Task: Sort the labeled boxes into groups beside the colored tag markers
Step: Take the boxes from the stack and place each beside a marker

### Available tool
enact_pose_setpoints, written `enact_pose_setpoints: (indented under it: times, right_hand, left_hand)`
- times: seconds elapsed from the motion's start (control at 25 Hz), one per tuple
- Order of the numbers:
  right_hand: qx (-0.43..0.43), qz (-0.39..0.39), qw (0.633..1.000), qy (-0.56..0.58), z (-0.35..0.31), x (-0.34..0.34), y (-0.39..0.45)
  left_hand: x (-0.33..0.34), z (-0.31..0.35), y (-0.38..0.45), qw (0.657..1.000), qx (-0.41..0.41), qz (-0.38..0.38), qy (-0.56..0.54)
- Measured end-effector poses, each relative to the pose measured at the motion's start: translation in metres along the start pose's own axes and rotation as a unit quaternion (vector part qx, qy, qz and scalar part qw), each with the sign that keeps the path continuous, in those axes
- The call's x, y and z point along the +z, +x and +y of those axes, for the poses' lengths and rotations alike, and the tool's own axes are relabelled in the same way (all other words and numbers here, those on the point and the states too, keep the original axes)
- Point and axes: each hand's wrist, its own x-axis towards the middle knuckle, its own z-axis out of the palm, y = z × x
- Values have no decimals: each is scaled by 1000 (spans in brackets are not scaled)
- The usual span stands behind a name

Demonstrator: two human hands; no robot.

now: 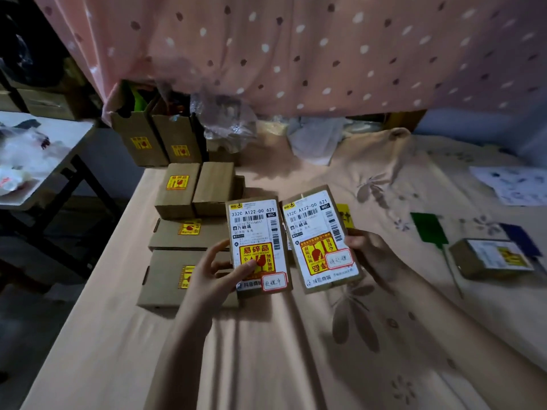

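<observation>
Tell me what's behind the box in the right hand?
A yellow tag peeks out behind the right-hand box. Most of the tag is covered, so its writing can't be fully read.

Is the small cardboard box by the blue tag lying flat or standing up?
Lying flat: the small labelled cardboard box rests on the bedsheet, label upward, beside the blue tag.

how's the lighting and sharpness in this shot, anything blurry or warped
Head view: dim overall, with the left side in deep shadow. The two held boxes, one in the left hand and one in the right hand, are sharpest, their printed labels readable. The box by the green tag is soft. Wide-angle warp bends the bed edge, and the curtain is blurred.
</observation>
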Motion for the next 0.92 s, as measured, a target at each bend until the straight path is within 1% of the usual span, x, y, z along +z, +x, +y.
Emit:
enact_pose_setpoints:
  times: [0.12,0.28,0.4,0.56,0.68,0.92]
  right_hand:
    - [-61,29,997,-34,-1,-28,-29]
    - [-87,22,992,-86,9,-67,-64]
    - [-81,45,993,-68,24,-103,-93]
    - [-49,55,997,-22,57,-145,-133]
    - [-17,69,997,-2,83,-176,-155]
    - [-23,47,999,14,90,-228,-170]
  left_hand:
    - [31,-4,-13,1000,-5,-23,8]
    - [71,-14,-29,999,-12,-35,21]
    - [113,-20,-47,998,-9,-49,30]
    - [168,-43,-75,995,-39,-60,71]
    - [207,-63,-99,993,-67,-64,68]
    - [257,-68,-111,995,-48,-29,78]
